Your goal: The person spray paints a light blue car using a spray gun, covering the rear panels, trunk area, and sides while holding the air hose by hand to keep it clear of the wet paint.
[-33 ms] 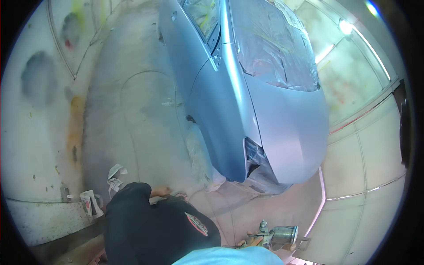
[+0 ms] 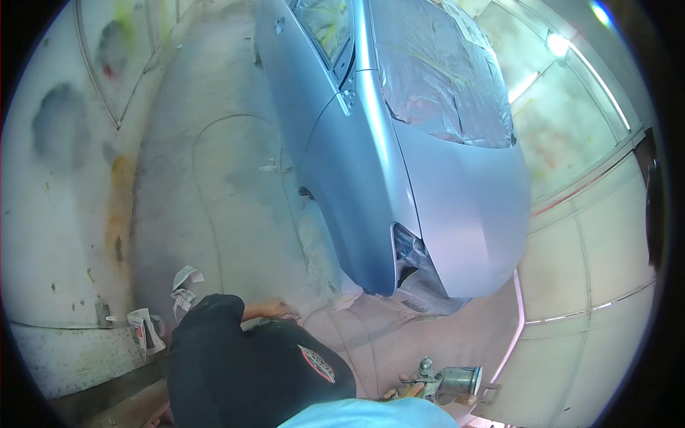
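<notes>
At the lower right my right hand (image 2: 405, 389) grips a spray gun (image 2: 427, 372) with a metal cup (image 2: 459, 380) lying sideways. My left hand (image 2: 275, 309) is stretched out past my black shirt, its fingers curled; a thin hose (image 2: 330, 312) passes beside them, but what they hold is too small to tell. Ahead stands a light blue car body (image 2: 467, 214), its near corner beyond both hands. Masking film (image 2: 442, 85) covers its glass, and wrinkled film (image 2: 432, 292) hangs in the lamp opening. The gun is apart from the car.
Another stretch of hose (image 2: 195, 160) loops across the grey floor left of the car. Crumpled paper (image 2: 183, 291) and a printed sheet (image 2: 146, 334) lie by the left wall (image 2: 64, 235), which is paint-stained. Pale panelled walls (image 2: 606, 242) close the right side. Haze hangs over the floor.
My left hand has shifted slightly to the right, and more of its forearm shows beyond my shirt. The gun in my right hand stays nearly in place.
</notes>
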A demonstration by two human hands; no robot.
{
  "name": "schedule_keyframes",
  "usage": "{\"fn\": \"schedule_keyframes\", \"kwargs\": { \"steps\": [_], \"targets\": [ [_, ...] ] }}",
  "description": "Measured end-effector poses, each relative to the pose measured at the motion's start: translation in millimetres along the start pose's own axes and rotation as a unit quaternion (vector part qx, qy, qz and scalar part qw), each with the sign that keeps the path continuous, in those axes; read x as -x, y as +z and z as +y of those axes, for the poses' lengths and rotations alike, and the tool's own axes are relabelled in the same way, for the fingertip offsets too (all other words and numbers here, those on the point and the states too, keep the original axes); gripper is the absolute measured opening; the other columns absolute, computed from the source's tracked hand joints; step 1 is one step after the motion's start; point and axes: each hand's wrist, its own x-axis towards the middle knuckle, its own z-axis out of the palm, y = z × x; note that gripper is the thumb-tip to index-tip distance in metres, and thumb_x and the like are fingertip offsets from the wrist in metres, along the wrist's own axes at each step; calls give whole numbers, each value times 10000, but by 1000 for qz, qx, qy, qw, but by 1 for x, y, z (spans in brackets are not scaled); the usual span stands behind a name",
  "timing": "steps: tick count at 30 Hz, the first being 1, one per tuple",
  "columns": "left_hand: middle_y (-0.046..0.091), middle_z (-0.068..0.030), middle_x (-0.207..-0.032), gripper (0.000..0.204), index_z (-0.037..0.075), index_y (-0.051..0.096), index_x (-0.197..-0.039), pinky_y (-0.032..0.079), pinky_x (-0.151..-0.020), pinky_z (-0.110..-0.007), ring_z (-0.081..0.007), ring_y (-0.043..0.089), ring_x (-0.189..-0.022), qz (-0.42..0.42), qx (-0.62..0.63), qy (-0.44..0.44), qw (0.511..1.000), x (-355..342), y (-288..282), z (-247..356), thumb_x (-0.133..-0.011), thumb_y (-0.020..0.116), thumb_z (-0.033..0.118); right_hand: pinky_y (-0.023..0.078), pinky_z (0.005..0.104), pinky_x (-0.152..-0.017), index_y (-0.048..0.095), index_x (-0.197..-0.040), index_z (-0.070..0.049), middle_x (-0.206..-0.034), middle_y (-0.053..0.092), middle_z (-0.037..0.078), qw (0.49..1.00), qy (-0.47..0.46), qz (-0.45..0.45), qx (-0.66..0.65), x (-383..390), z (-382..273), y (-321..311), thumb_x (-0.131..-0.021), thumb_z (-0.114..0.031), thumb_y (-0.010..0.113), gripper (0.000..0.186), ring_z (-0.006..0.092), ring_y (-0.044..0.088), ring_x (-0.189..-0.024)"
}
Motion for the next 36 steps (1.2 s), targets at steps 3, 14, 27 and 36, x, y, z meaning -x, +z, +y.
{"fn": "schedule_keyframes", "kwargs": {
  "steps": [3, 14, 27, 36],
  "targets": [
    [695, -143, -930, 497, 15, 674, -1029, 498, -770, -390, -226, 647, -880, -110, 11, 196, 974, -19, 6, 137, -921, 575, 490, 330, 243, -351, 493, -1186, 19, -1014, 628, 137, 1000, 6, 31, 2, -14, -4, 0, -1021, -363, 473, 417, 137, 449, -397],
    [652, -4, -818, 269, 66, 668, -968, 470, -636, -282, -101, 596, -749, -466, 189, 341, 794, 28, 112, 357, -911, 684, 329, 325, 236, -359, 495, -1182, 19, -999, 627, 128, 999, 22, 33, -37, -58, -28, -22, -1021, -374, 475, 425, 126, 438, -409],
    [693, 0, -850, 303, 60, 680, -1074, 465, -628, -258, -82, 622, -770, -409, 225, 336, 818, 69, 290, 399, -884, 722, 292, 326, 232, -382, 505, -1137, 7, -985, 600, 101, 996, -42, -83, 2, -119, -26, -190, -1016, -329, 519, 357, 118, 415, -433],
    [677, -39, -912, 314, 13, 644, -1077, 482, -697, -288, -120, 615, -834, -418, 195, 315, 829, 111, 401, 431, -916, 686, 280, 332, 249, -409, 497, -1167, -7, -1014, 588, 75, 995, -15, -90, -31, -143, -50, -305, -1017, -312, 522, 341, 119, 432, -453]
  ]
}}
